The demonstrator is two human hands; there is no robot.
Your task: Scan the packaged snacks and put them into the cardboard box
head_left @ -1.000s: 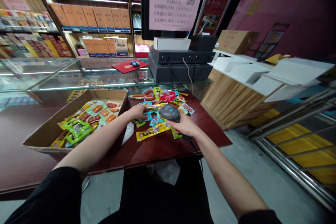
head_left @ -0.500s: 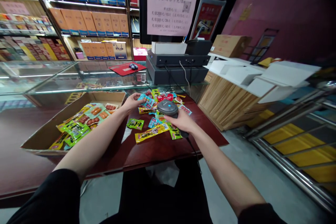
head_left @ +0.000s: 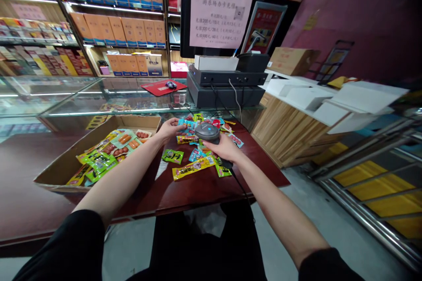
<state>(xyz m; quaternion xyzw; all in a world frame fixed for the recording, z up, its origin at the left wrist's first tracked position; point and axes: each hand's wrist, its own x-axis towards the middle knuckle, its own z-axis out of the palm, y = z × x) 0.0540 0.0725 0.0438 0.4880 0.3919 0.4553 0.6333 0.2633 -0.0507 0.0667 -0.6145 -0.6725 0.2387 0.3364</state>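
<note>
My left hand (head_left: pixel 170 129) is closed on a blue snack packet (head_left: pixel 187 125) above the back of the scattered pile. In my right hand (head_left: pixel 225 147) is a dark grey barcode scanner (head_left: pixel 207 131), its head close to the right of that packet and its cable trailing down past the table edge. Beneath and around both hands lie several small snack packets. A long yellow packet (head_left: pixel 194 167) rests in front, with a green packet (head_left: pixel 173 156) to its upper left. The scanner hides part of the pile.
To the left, an open cardboard box (head_left: pixel 59 171) holds more snack packets. Behind the dark red table (head_left: pixel 178 193) stand a glass counter (head_left: pixel 132 103), a black cash drawer (head_left: pixel 227 94) and a monitor with a pink paper sign (head_left: pixel 217 17). A wooden cabinet (head_left: pixel 280 127) is at the right.
The view has shifted slightly, moving the whole scene a little right. The blue packet in my left hand has tilted flatter near the scanner head. Both hands keep their holds.
</note>
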